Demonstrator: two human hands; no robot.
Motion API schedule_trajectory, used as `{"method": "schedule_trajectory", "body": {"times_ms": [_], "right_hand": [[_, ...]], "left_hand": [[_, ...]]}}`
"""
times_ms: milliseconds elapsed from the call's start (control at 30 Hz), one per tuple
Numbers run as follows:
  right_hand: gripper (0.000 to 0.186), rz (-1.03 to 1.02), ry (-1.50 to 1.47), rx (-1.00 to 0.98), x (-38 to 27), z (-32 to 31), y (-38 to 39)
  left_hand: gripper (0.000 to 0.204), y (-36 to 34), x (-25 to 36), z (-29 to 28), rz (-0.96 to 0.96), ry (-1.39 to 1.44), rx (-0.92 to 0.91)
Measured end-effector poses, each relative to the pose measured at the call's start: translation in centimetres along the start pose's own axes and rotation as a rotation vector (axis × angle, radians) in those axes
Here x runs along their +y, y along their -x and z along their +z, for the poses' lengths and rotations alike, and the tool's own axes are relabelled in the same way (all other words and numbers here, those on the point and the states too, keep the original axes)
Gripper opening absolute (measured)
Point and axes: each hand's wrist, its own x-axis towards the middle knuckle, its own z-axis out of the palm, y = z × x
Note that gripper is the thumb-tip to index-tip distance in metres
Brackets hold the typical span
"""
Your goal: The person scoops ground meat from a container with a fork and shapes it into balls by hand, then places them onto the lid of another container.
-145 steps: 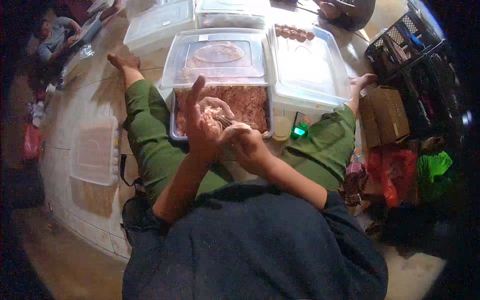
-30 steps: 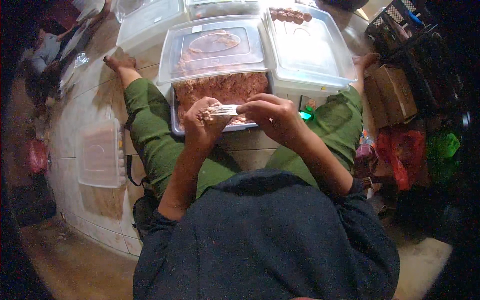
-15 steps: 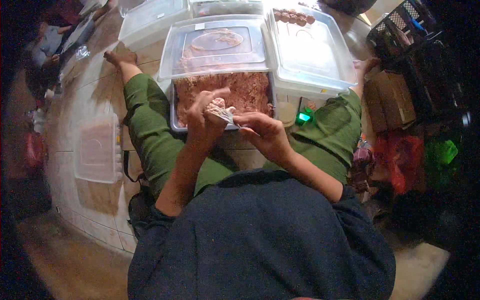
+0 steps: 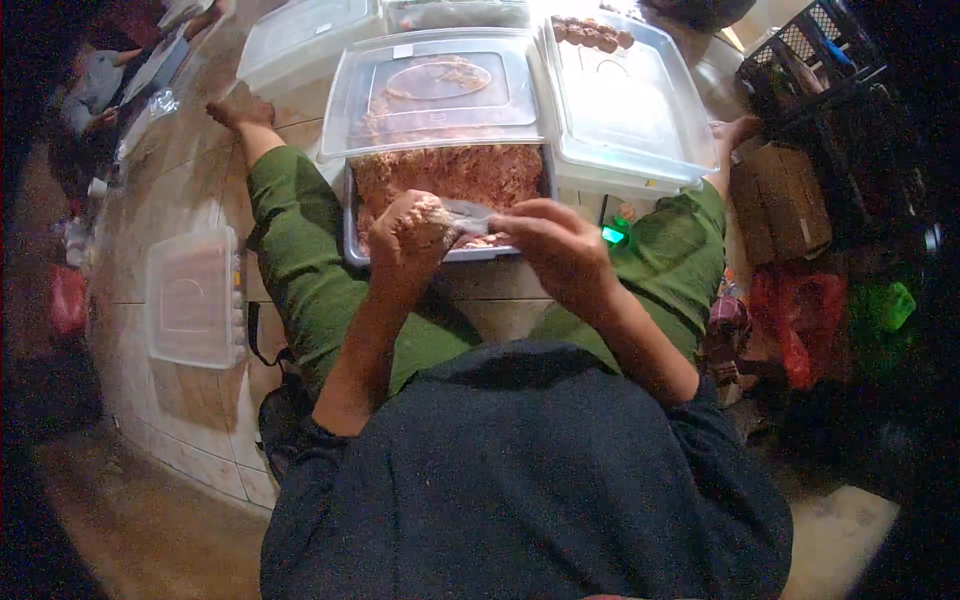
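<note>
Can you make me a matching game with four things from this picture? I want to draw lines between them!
Things:
1. Left hand
2. Right hand
3. Brown lumps
4. Cardboard box

Where it is or what it does:
A. In the clear tray, by its far edge
B. Pinches a pale utensil, blurred in the picture
C. To the right of the person's right leg
D. Holds pale, crumbly mixture

Right pairs: 1-D, 2-B, 3-A, 4-C
</note>
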Motion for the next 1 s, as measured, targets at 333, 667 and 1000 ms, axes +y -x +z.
{"method": "schedule_trajectory", "body": {"times_ms": [333, 667, 1000], "right_hand": [[0.025, 0.0, -0.009, -0.03, 0.1, 0.3, -0.3], [0.025, 0.323, -0.131, 0.248, 2.1, -2.6, -0.7], [0.017, 0.436, 0.733, -0.497, 8.6, -5.1, 2.1]], "left_hand": [[0.03, -0.1, 0.4, 0.4, 0.18, -0.119, -0.01], [0.075, -0.5, 1.8, 0.8, 0.24, -0.152, 0.051], [0.043, -0.6, 2.2, -0.4, 0.188, -0.095, 0.024]]}}
